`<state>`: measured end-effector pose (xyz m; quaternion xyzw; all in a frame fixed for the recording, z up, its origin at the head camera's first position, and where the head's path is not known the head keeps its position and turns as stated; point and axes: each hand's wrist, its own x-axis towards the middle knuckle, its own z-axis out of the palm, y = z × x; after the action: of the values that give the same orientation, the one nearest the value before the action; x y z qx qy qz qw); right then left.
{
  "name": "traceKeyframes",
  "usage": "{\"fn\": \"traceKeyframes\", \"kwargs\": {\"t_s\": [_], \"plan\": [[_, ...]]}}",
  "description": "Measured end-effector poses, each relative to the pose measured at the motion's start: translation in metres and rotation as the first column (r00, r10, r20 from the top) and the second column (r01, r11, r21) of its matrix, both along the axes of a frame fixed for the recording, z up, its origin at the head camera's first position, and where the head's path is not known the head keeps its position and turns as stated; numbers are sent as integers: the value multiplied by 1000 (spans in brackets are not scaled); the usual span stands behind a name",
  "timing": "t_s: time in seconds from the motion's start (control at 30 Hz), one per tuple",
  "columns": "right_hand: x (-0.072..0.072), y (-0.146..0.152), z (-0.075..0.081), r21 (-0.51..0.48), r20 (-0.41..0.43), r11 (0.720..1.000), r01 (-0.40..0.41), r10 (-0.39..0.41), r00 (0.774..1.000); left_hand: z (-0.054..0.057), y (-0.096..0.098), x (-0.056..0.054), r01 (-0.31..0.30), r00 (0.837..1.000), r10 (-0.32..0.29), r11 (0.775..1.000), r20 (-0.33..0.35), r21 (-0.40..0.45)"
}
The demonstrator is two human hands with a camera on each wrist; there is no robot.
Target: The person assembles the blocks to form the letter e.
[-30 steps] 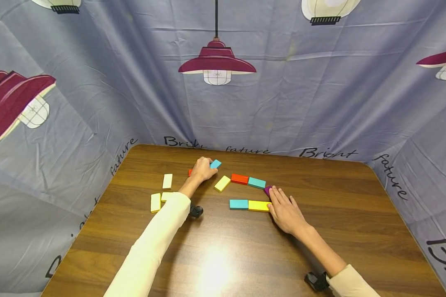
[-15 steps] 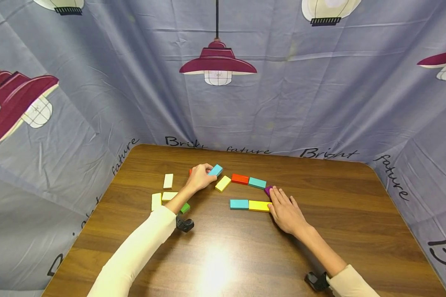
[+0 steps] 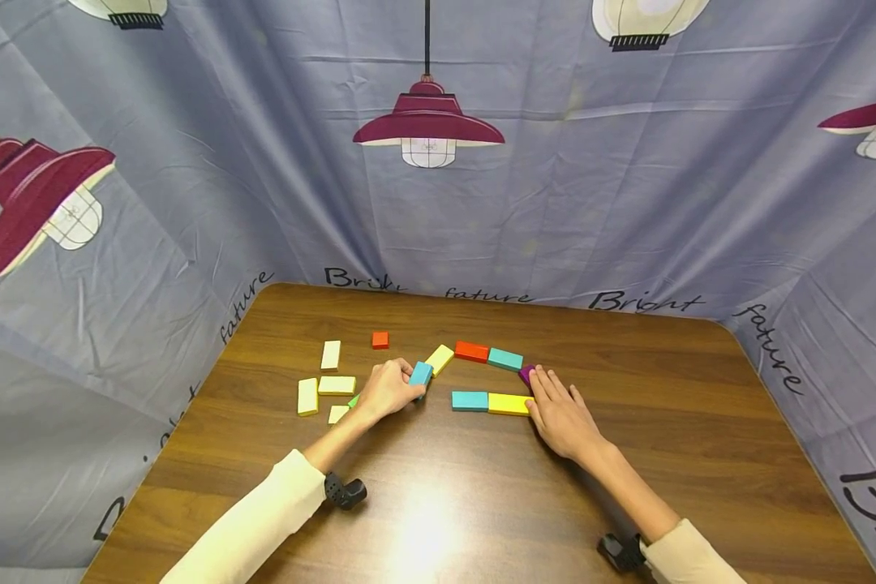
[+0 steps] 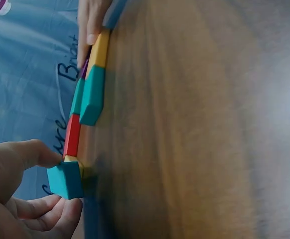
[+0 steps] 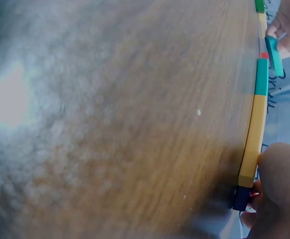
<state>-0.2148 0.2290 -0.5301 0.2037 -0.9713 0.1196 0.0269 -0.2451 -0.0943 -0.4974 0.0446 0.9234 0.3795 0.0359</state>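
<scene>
Over the brown wood-grain table, the left hand pinches a blue rectangular block, apparently for placing, which calls for alignment. Straight-fingered, the right hand seemingly touches a purple block ahead.

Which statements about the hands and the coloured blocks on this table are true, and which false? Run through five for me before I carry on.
1. The left hand holds a blue rectangular block. True.
2. The right hand is raised clear of every block. False: its fingers cover part of a purple block.
3. The long red rectangular block lies between a pale yellow rectangular block and a teal rectangular block. True.
4. The small square-looking red block touches the long red one. False: it lies apart, farther left in the head view.
5. A bright yellow rectangular block lies end to end with a second teal rectangular block. True.
</scene>
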Motion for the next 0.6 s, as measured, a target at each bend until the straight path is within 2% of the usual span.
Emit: {"fn": "traceKeyframes", "kwargs": {"t_s": [0.23,0.6], "plan": [[0,0,0,1,3,1000,1,-1,1000,-3,2,10,13,1000,-13,999,10,-41],[0,0,0,-3,7,1000,0,0,1000,-9,7,9,12,1000,-11,999,16,-44]]}}
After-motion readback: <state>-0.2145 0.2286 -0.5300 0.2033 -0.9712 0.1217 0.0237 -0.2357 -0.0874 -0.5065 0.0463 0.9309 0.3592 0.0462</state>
